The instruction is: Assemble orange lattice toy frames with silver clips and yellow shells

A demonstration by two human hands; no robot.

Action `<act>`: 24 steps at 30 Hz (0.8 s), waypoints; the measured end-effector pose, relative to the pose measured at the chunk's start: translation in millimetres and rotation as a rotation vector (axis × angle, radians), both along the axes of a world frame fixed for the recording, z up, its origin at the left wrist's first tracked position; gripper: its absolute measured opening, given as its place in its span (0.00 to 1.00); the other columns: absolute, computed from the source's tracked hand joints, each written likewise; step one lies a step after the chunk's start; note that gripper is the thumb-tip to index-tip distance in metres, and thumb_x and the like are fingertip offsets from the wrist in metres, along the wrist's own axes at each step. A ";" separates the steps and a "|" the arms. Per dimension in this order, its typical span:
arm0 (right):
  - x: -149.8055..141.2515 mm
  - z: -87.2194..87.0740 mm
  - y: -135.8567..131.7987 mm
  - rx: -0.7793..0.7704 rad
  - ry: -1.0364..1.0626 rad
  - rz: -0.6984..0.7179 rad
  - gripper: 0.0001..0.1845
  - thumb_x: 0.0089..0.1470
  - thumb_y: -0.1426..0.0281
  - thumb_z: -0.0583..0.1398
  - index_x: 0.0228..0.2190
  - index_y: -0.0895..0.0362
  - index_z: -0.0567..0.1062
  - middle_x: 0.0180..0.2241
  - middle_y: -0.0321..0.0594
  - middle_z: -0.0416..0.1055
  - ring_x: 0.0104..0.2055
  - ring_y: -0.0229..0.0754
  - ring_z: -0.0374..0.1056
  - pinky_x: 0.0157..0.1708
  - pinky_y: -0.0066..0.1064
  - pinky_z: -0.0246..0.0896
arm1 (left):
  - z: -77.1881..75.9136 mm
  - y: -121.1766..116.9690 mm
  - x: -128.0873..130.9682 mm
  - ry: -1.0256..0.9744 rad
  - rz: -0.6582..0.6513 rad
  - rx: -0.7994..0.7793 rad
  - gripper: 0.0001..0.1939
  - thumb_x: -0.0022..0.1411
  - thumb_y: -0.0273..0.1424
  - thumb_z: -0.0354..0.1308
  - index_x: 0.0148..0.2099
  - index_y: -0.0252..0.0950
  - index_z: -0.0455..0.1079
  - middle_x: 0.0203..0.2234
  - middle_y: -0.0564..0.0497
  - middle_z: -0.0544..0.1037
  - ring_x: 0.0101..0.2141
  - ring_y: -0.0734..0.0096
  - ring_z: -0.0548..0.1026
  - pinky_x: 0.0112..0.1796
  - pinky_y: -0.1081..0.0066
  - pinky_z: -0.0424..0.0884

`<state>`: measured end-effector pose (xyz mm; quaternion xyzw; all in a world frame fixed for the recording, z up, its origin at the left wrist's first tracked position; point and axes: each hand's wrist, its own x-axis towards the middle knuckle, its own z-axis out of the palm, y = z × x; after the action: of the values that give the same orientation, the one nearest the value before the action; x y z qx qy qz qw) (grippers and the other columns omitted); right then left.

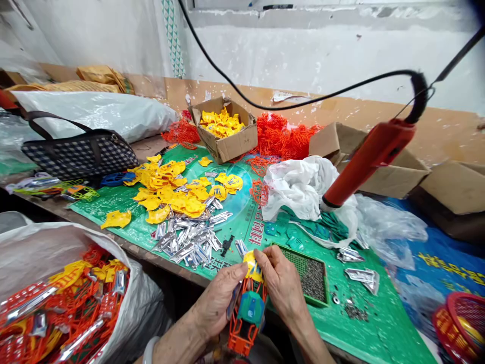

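Note:
Between my two hands is a toy car body point(250, 307) with an orange frame, a teal top piece and a yellow front cover. My left hand point(217, 298) grips its left side, thumb on the yellow part. The fingers of my right hand point(282, 283) press on the yellow cover from the right. Just beyond lie a silver strip point(241, 247) and a small black part point(227, 245). A green tray point(326, 283) of small screws sits right of my right hand. Silver plated parts point(191, 242) and yellow covers point(174, 194) are heaped ahead on the left.
A red electric screwdriver point(367, 164) hangs on a black cable over the right side. A white sack point(140, 283) of orange assemblies stands at lower left. Behind are a cardboard box point(237, 146) of yellow parts, orange frames point(284, 136), and white plastic bags point(299, 184). A red basket point(450, 323) is far right.

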<state>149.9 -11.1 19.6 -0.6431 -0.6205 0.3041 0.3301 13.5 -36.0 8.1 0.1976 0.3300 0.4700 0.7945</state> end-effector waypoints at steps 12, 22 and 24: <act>6.6 -13.9 -14.5 0.633 -0.283 0.052 0.19 0.65 0.59 0.50 0.33 0.58 0.72 0.21 0.36 0.73 0.19 0.38 0.70 0.21 0.26 0.56 | 16.1 6.4 -16.4 0.140 -0.217 0.073 0.16 0.50 0.40 0.69 0.29 0.30 0.78 0.21 0.52 0.74 0.24 0.76 0.68 0.28 0.77 0.66; 4.0 -10.0 -20.4 0.777 -0.331 0.034 0.15 0.65 0.63 0.48 0.36 0.58 0.70 0.23 0.40 0.74 0.21 0.40 0.70 0.23 0.29 0.59 | 30.6 9.9 -15.1 0.446 -0.329 0.199 0.07 0.50 0.26 0.63 0.34 0.31 0.78 0.22 0.55 0.70 0.23 0.78 0.62 0.27 0.77 0.58; 4.2 -10.9 -20.7 0.771 -0.349 0.034 0.16 0.66 0.63 0.48 0.36 0.59 0.70 0.23 0.40 0.74 0.21 0.40 0.71 0.23 0.29 0.59 | 33.1 7.6 -11.6 0.426 -0.311 0.177 0.06 0.51 0.29 0.64 0.33 0.31 0.77 0.21 0.56 0.70 0.23 0.78 0.61 0.26 0.77 0.57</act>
<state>154.1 -31.9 8.8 -0.5040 -0.7459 -0.0581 0.4315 1.8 -28.4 41.2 0.4089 0.4132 0.3174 0.7493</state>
